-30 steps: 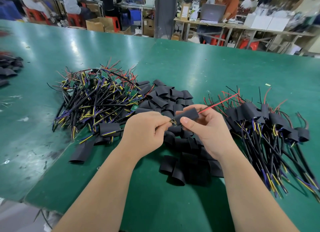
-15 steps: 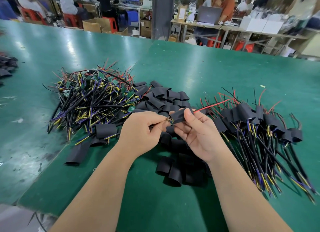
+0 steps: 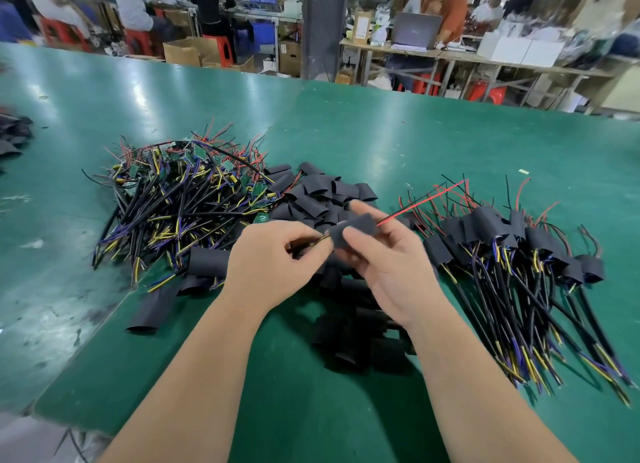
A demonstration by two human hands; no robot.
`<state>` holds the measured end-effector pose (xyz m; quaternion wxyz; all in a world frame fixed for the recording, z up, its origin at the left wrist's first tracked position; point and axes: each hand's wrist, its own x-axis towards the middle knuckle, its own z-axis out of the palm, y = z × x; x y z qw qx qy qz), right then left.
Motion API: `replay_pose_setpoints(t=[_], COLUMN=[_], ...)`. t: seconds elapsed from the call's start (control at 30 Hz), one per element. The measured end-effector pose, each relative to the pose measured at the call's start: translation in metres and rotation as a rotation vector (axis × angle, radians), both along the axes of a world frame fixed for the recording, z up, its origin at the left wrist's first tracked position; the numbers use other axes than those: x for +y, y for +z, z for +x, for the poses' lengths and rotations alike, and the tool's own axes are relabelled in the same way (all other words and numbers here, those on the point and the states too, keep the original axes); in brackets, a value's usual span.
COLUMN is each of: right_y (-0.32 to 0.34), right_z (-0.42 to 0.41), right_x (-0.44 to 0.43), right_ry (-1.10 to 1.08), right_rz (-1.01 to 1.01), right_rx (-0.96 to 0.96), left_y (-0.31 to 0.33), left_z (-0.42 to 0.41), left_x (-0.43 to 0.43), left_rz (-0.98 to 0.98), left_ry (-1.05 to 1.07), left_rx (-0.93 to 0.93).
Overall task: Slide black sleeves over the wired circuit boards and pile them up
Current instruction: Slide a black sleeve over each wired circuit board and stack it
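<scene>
The left hand [image 3: 273,265] pinches thin yellow and dark wires [image 3: 320,240] between thumb and forefinger, right at the left mouth of a sleeve [image 3: 353,232]. The right hand [image 3: 391,265] grips that sleeve, thumb across its front and fingers behind. The two hands meet close together above the table [image 3: 346,133]. The sleeve is a short, flattened tube of matte black stuff. A red wire [image 3: 422,203] runs straight out of its right mouth, up and to the right. What lies inside it is hidden.

Under and behind the hands lies a heap of loose sleeves [image 3: 322,192], some flat, some gaping oval; those near the wrists are blurred.

To the left is a tangle of bare boards [image 3: 180,192]: small green boards with yellow parts, trailing black cables that fray into yellow, blue and red strands. A round tube [image 3: 207,262] and a long flat strip [image 3: 152,310] of the same black stuff lie at its near edge.

To the right is the finished pile [image 3: 485,223]. Each sleeve there is wrapped round the head of a cable, with red and black wires poking from the tops and the cables fanning toward the near edge.

The table has a smooth, shiny green top, scuffed at the left. Far behind, cardboard boxes [image 3: 181,52] stand on the floor, and their contents cannot be seen.
</scene>
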<state>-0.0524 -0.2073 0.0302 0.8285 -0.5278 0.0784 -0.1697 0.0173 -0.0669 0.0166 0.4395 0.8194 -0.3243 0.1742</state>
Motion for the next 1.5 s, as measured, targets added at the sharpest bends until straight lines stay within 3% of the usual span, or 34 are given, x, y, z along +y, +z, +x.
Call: replay_pose_setpoints(t=[0.1, 0.17, 0.23, 0.3, 0.37, 0.43, 0.5, 0.6, 0.67, 0.8, 0.87, 0.93, 1.03, 1.1, 1.17, 1.37, 1.43, 1.5], right_y=[0.018, 0.029, 0.04, 0.049, 0.053, 0.048, 0.038, 0.025, 0.021, 0.016, 0.01, 0.005, -0.001, -0.002, -0.001, -0.002, -0.002, -0.001], right_z=[-0.003, -0.009, -0.017, -0.024, -0.031, -0.036, -0.038, -0.032, -0.027, -0.016, -0.01, -0.006, -0.002, 0.002, 0.005, 0.005, 0.006, 0.005], right_x=[-0.015, -0.033, -0.052, -0.072, -0.089, -0.099, -0.101, -0.099, -0.092, -0.061, -0.047, -0.032, -0.009, -0.002, -0.002, -0.006, -0.009, -0.012], right_ry=[-0.146, -0.241, -0.369, -0.543, -0.758, -0.892, -0.917, -0.834, -0.829, -0.673, -0.511, -0.251, 0.134, 0.183, 0.148, 0.036, -0.021, -0.114], right_rz=[0.311, 0.323, 0.253, 0.068, -0.328, -0.823, -1.151, -1.297, -1.304, -1.194, -1.08, -0.807, -0.237, 0.047, 0.206, 0.43, 0.374, 0.188], right_rx=[-0.071, -0.103, -0.115, -0.099, -0.011, 0.182, 0.387, 0.538, 0.494, 0.298, 0.294, 0.321, 0.284, 0.172, 0.07, -0.073, -0.125, -0.185], left_y=[0.001, -0.002, -0.007, -0.011, -0.014, -0.017, -0.019, -0.021, -0.022, -0.016, -0.01, -0.004, 0.001, 0.0, -0.001, -0.002, -0.002, -0.001], left_z=[0.007, 0.017, 0.027, 0.031, 0.034, 0.036, 0.038, 0.041, 0.041, 0.038, 0.033, 0.027, 0.017, 0.011, 0.008, 0.007, 0.005, 0.004], left_x=[0.007, 0.012, 0.017, 0.019, 0.022, 0.022, 0.023, 0.024, 0.023, 0.021, 0.02, 0.018, 0.011, 0.006, 0.003, 0.004, 0.004, 0.005], left_rz=[-0.17, -0.133, 0.033, 0.292, 0.455, 0.492, 0.5, 0.481, 0.434, 0.129, 0.013, -0.06, -0.085, -0.044, -0.018, -0.106, -0.066, 0.016], left_ry=[0.063, 0.267, 0.508, 0.644, 0.678, 0.685, 0.709, 0.759, 0.786, 0.791, 0.712, 0.557, 0.217, 0.05, -0.023, -0.037, -0.03, -0.009], left_rx=[0.062, 0.047, 0.048, 0.132, 0.191, 0.177, 0.142, 0.121, 0.116, 0.013, -0.073, -0.162, -0.218, -0.187, -0.142, -0.102, -0.09, -0.101])
